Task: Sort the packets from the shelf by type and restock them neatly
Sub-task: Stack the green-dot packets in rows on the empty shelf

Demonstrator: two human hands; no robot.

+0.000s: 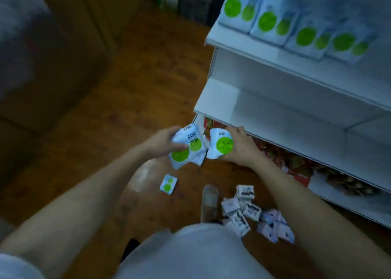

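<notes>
So here's where I'm at: my left hand (164,142) has its grip curled round a small stack of green-dot packets (187,148), thumb pressed across the top one, and my right hand (240,148) is pinching a single green-dot packet (221,145) of the same kind. Both sit just off the front left corner of the empty middle shelf (213,98). The thing that matters is that the shelf opening lies up and to the right of both grips, and the right hand is the nearer one, practically touching the front edge. The packet's long axis runs roughly up-down, so I reckon it goes in upright like the row on the top shelf (294,27). One stray green packet (168,184) lies on the floor (127,101) below, plus a heap of other packets (251,211) near the foot (209,201).
</notes>
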